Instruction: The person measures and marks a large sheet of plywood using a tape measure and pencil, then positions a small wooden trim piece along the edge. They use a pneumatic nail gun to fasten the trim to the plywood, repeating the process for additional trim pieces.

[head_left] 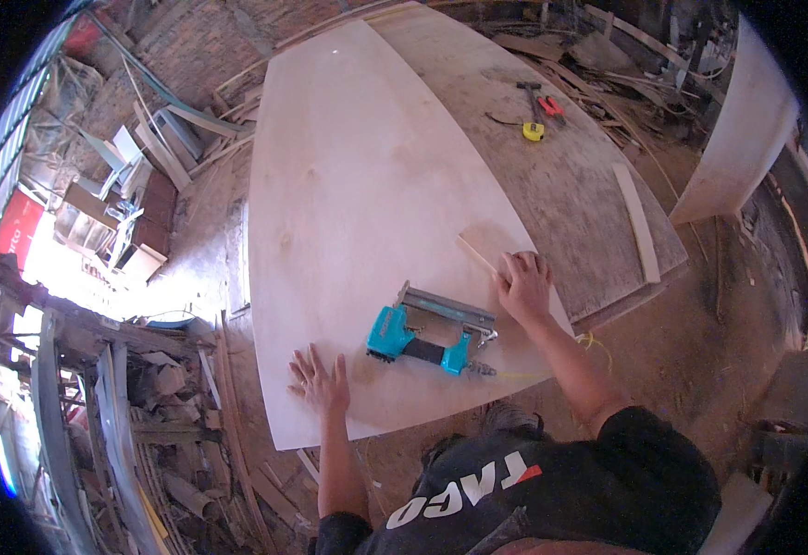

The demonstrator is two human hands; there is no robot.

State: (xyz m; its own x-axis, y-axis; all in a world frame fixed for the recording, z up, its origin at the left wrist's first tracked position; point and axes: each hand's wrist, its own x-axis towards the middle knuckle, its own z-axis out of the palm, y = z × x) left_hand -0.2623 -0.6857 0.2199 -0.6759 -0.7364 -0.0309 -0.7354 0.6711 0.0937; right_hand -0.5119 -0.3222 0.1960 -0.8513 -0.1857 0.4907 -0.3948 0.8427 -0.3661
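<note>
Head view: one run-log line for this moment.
left hand: spread on pale panel; right hand: at wood piece, grip unclear; teal nail gun: on panel, between hands

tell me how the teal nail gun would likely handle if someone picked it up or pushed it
The nail gun is probably rigid and fairly heavy, given its chunky body and long metal magazine. Lying flat on its side on the board, it would likely slide rather than roll. The thin yellow hose at its handle end may drag.
</note>
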